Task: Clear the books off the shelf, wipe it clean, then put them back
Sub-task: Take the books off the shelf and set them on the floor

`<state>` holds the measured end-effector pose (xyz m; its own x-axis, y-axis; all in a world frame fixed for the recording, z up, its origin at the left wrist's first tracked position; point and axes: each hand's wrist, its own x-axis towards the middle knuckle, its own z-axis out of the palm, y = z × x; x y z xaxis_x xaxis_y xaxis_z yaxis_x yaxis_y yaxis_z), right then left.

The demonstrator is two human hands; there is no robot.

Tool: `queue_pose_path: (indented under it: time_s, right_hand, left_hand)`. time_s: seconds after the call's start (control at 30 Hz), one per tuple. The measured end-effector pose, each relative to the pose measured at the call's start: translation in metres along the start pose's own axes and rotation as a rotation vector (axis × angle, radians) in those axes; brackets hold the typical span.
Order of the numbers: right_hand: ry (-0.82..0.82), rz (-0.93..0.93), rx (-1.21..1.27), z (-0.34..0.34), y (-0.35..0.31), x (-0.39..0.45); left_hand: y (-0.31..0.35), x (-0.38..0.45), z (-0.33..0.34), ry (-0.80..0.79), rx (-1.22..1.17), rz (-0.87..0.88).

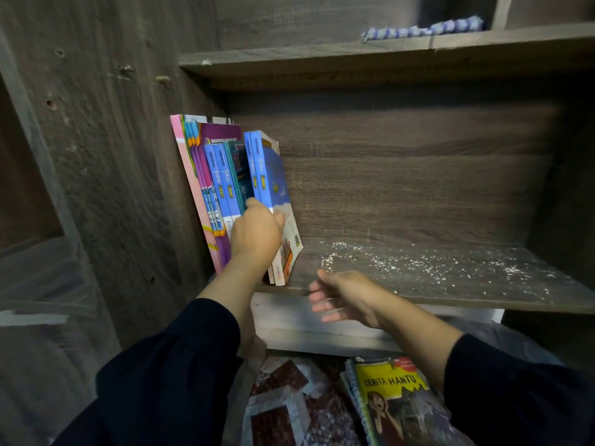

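Left hand [256,231] grips blue books [269,188], fingertips hidden | right hand [343,299] released, blurred | shelf [450,278] dusty

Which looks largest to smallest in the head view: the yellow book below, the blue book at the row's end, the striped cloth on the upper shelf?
1. yellow book, though it lies nearest the camera, so its true size is unsure.
2. blue book.
3. striped cloth, farthest away and partly hidden.
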<state>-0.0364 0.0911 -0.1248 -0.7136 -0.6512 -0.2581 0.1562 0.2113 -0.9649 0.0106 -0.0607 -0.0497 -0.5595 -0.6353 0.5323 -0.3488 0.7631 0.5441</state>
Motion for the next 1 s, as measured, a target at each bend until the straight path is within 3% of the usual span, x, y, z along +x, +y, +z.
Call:
queue_pose_path:
  time_s: [0.1, 0.2, 0.33, 0.4, 0.53, 0.8, 1.0]
  right_hand:
    - [-0.137, 0.200, 0.144, -0.006, 0.010, -0.010]
    - [-0.171, 0.281, 0.424, -0.019, 0.025, -0.021]
    - [-0.126, 0.210, 0.754, -0.040, 0.034, -0.040]
    - [-0.063, 0.129, 0.810, -0.049, 0.034, -0.055]
    - [-0.048, 0.118, 0.712, -0.065, 0.041, -0.085]
    - [-0.145, 0.186, 0.226, -0.056, 0.055, -0.111]
    - [-0.347, 0.279, -0.003, -0.053, 0.081, -0.108]
  left_hand:
    - [0.014, -0.006, -0.022, 0.049, -0.147, 0.040]
    - [0.032, -0.011, -0.044, 0.037, -0.277, 0.031]
    - [0.041, -0.027, -0.061, -0.159, -0.737, -0.227]
    - [0.037, -0.044, -0.064, -0.286, -0.816, -0.364]
    - [0.015, -0.084, -0.059, -0.418, -0.739, -0.429]
    - [-0.040, -0.156, -0.046, -0.541, -0.462, -0.397]
    - [-0.078, -0.203, -0.043, -0.579, -0.313, -0.343]
